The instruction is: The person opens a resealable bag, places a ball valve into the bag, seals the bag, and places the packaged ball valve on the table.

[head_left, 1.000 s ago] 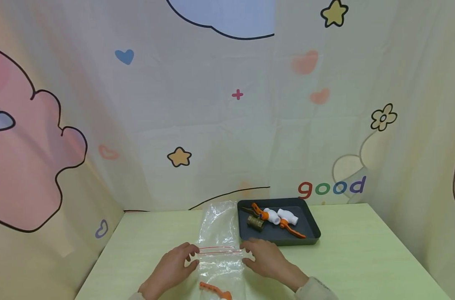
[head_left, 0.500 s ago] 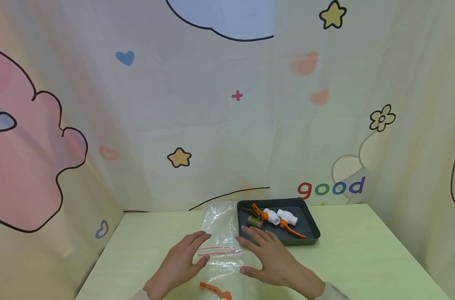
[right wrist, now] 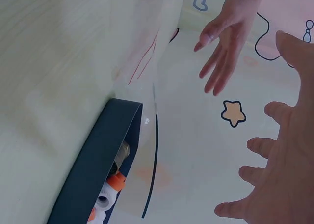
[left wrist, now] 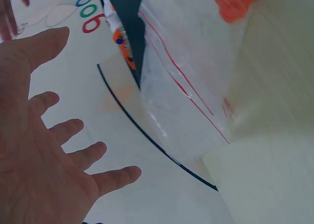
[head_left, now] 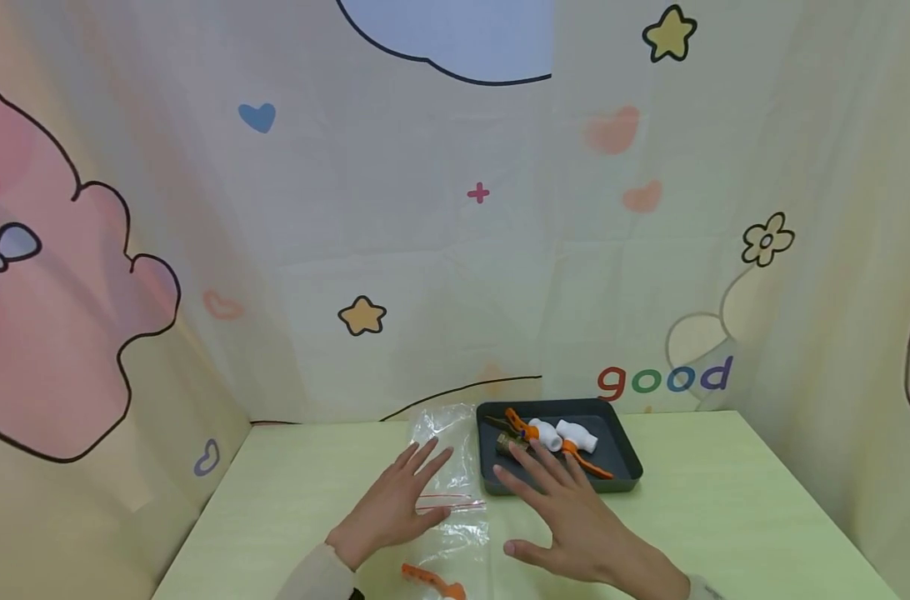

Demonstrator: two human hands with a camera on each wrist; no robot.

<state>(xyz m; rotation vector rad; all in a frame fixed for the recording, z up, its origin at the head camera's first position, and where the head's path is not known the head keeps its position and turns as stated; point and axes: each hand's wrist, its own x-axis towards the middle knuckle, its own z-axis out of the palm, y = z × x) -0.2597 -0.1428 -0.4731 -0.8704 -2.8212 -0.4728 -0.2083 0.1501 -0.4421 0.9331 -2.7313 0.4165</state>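
A clear zip bag (head_left: 458, 467) with red seal lines lies flat on the table, left of the tray. At its near end is a valve with an orange lever (head_left: 428, 577), partly cut off by the head view's lower edge. My left hand (head_left: 387, 508) hovers above the bag with its fingers spread, holding nothing. To the right, my right hand (head_left: 582, 529) is raised with spread fingers, its fingertips overlapping the tray's near edge in the head view. Both wrist views show straight fingers apart from the bag (left wrist: 191, 62).
The dark tray (head_left: 622, 454) stands at the table's back. Inside are two white valves (head_left: 577, 435) with orange levers and a brass-coloured fitting (head_left: 506, 444). A printed curtain (head_left: 440, 250) hangs behind the pale green table (head_left: 725, 500).
Both hands have come off the bag's red seal lines. They have lifted and their fingers have spread, with the right hand farther to the right. The bag and tray stay put.
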